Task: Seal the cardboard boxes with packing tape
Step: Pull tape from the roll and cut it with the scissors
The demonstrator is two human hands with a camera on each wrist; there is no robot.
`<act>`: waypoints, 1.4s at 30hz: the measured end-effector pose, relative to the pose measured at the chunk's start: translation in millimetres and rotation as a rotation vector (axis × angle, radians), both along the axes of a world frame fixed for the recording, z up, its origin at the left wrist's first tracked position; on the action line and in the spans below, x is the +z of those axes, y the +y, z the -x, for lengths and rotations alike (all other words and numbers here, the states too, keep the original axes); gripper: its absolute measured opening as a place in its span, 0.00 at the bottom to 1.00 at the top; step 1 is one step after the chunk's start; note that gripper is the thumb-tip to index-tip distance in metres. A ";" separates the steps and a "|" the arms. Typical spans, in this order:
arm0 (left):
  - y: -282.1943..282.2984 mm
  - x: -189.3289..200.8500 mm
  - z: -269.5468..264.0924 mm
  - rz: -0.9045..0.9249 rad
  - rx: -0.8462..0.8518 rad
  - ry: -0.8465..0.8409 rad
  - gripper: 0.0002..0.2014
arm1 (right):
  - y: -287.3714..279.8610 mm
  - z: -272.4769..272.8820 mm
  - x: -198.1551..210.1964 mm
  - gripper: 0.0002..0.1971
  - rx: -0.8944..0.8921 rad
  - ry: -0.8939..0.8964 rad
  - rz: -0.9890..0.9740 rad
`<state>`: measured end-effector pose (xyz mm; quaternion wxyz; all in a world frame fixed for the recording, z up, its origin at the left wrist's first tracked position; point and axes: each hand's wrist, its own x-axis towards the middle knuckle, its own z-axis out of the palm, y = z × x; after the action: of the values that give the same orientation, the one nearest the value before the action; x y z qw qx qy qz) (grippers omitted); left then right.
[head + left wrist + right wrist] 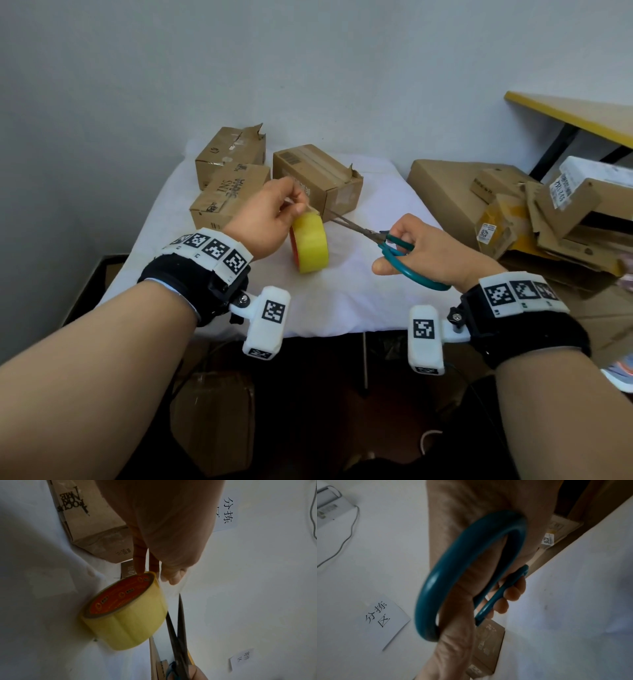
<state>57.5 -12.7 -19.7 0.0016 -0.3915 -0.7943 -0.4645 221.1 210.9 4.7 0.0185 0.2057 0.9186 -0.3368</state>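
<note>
— What is the left hand (pixel 262 219) doing over the white-covered tabletop (pixel 346 301)?

— Its grip is pinching the free end of the tape just above the yellow tape roll (pixel 310 241), thumb and fingertips pressed together. The roll is standing on edge on the cloth, its orange core facing the left wrist camera.

— And to the right?

— The right hand (pixel 423 255) is holding the teal-handled scissors (pixel 383 240), fingers curled through the loops. The blades are standing slightly apart, their tips reaching to just beside the top of the roll, near the pinched end.

— Where are the boxes?

— Three cardboard boxes (pixel 318 178) are sitting at the far end of the tabletop, behind the roll. A pile of flattened cardboard (pixel 534 219) is lying off to the right.
</note>
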 end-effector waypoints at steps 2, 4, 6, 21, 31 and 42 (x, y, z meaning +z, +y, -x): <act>-0.3 0.8 -1.8 0.019 -0.035 -0.013 0.11 | -0.4 -2.0 2.7 0.34 0.015 -0.001 -0.056; -0.8 2.0 -4.7 0.037 -0.070 -0.032 0.16 | -3.7 -3.4 7.0 0.35 0.036 0.003 -0.098; -1.5 2.6 -6.0 0.036 -0.085 -0.065 0.16 | -4.0 -4.1 10.5 0.35 0.042 0.013 -0.124; -2.6 7.7 -16.8 0.111 -0.151 -0.119 0.17 | -22.2 3.1 16.2 0.37 0.079 0.067 -0.237; -5.2 6.2 -14.8 0.093 -0.156 -0.177 0.19 | -21.8 7.1 16.0 0.35 0.107 0.059 -0.256; -5.8 6.4 -14.2 0.079 -0.167 -0.215 0.20 | -21.2 7.7 22.0 0.34 0.099 0.042 -0.273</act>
<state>71.8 -18.5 -13.3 -0.1379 -0.4040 -0.7722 -0.4707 213.4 189.7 26.6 -0.0120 0.1535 0.9652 -0.2115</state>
